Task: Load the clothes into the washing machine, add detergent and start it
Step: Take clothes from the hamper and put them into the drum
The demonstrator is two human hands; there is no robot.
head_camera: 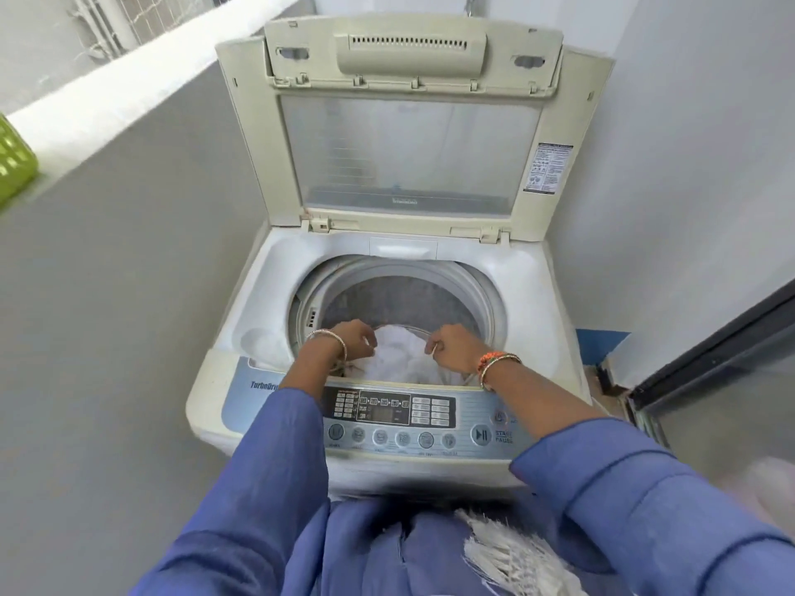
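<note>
A cream top-loading washing machine (241,333) stands in front of me with its lid (408,148) raised upright. Inside the round drum (482,294) lies a white cloth (402,354). My left hand (350,339) and my right hand (451,346) both reach into the drum opening, each with fingers pinched on an edge of the white cloth. The blue control panel (430,417) with its start/pause button (480,434) runs along the front, partly covered by my blue sleeves. No detergent is in view.
A grey wall with a white ledge runs along the left, with a green basket (13,161) on it. A white wall stands to the right, and a dark-framed door (710,359) stands at lower right. White fringe (503,548) hangs at my waist.
</note>
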